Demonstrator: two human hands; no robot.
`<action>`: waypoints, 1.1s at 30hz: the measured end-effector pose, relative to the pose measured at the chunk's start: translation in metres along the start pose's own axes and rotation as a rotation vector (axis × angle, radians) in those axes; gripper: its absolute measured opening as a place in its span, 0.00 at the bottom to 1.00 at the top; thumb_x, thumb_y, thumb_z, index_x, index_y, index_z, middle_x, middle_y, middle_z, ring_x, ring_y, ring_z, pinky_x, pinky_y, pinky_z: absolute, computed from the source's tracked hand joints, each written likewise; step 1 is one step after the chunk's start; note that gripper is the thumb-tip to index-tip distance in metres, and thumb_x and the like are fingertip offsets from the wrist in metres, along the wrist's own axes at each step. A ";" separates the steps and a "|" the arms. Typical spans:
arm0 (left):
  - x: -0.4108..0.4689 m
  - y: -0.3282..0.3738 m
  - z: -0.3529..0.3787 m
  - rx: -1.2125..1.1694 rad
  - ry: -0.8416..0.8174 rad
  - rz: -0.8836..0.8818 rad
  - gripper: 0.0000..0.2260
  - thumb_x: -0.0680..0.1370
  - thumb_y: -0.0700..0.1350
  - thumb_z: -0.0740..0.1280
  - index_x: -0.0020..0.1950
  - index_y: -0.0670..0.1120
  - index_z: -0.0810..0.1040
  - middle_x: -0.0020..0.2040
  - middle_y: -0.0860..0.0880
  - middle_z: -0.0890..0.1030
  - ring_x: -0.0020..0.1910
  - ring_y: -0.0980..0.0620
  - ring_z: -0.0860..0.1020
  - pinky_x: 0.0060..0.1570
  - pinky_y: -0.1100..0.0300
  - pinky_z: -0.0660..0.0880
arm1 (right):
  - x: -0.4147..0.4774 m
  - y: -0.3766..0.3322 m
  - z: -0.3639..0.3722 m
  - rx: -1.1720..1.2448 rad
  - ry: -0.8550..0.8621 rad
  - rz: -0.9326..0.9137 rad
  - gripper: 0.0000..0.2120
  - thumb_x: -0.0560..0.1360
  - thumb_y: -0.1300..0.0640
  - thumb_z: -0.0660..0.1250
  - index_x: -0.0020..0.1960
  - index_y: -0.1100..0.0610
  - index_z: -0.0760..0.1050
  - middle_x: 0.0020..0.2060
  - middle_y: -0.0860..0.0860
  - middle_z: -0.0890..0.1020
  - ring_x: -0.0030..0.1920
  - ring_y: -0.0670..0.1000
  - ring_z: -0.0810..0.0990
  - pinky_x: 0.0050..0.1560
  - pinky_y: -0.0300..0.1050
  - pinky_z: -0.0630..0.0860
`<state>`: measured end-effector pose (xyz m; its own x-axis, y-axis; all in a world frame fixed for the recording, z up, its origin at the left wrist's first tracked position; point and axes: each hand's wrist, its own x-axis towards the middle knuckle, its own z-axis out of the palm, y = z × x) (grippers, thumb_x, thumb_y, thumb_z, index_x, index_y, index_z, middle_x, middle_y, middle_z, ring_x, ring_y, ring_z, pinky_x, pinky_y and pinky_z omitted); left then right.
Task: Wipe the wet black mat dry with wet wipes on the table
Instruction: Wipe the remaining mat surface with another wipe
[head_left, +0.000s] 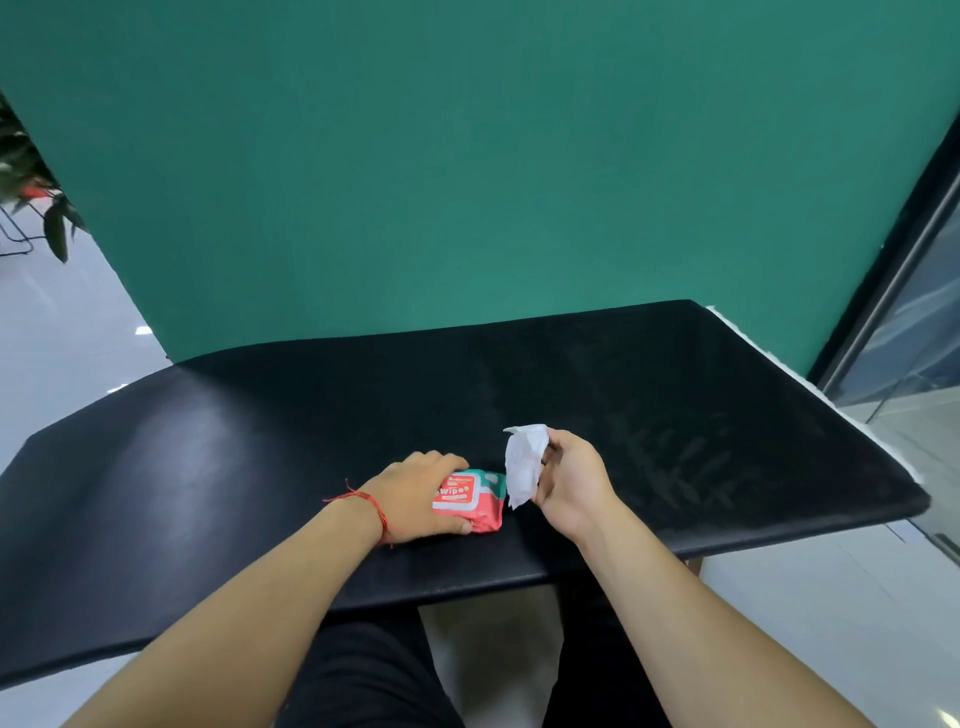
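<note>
Left grip (415, 499): clasps pink plastic wipes pack (475, 501)
Right grip (571, 483): holds white crumpled wipe (524, 462)
Black flat mat (260, 467): wiping seemingly unstarted

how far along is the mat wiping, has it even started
Done: one white wipe is out of the pink pack, held in the right hand above the black mat. In hand: the left hand holds the pack on the mat. Left: the wiping itself; streaky marks show on the mat's right side.
</note>
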<state>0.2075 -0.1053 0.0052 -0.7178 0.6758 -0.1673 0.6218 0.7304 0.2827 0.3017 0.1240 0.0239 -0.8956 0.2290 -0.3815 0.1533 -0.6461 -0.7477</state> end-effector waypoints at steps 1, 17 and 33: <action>0.008 0.006 0.000 -0.040 0.035 -0.016 0.34 0.70 0.73 0.70 0.72 0.63 0.66 0.61 0.59 0.73 0.63 0.54 0.71 0.65 0.50 0.73 | -0.001 -0.006 -0.005 0.001 0.000 -0.011 0.17 0.82 0.59 0.60 0.49 0.62 0.87 0.41 0.55 0.83 0.37 0.53 0.81 0.41 0.49 0.77; 0.196 0.185 0.023 -0.839 0.248 -0.359 0.09 0.77 0.47 0.64 0.55 0.49 0.79 0.60 0.49 0.75 0.64 0.46 0.73 0.65 0.47 0.74 | 0.025 -0.077 -0.089 0.321 -0.164 -0.083 0.33 0.85 0.44 0.65 0.77 0.69 0.69 0.76 0.70 0.70 0.77 0.69 0.70 0.81 0.66 0.60; 0.079 0.133 0.001 -1.479 0.178 -0.255 0.08 0.85 0.43 0.66 0.54 0.40 0.81 0.53 0.42 0.86 0.52 0.45 0.85 0.53 0.47 0.82 | 0.016 -0.023 -0.041 0.011 0.009 -0.083 0.17 0.85 0.49 0.65 0.69 0.56 0.79 0.61 0.57 0.86 0.63 0.58 0.85 0.65 0.58 0.80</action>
<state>0.2337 0.0452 0.0289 -0.8494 0.4505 -0.2748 -0.3103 -0.0051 0.9506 0.3007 0.1723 0.0127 -0.9010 0.2888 -0.3237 0.0741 -0.6327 -0.7708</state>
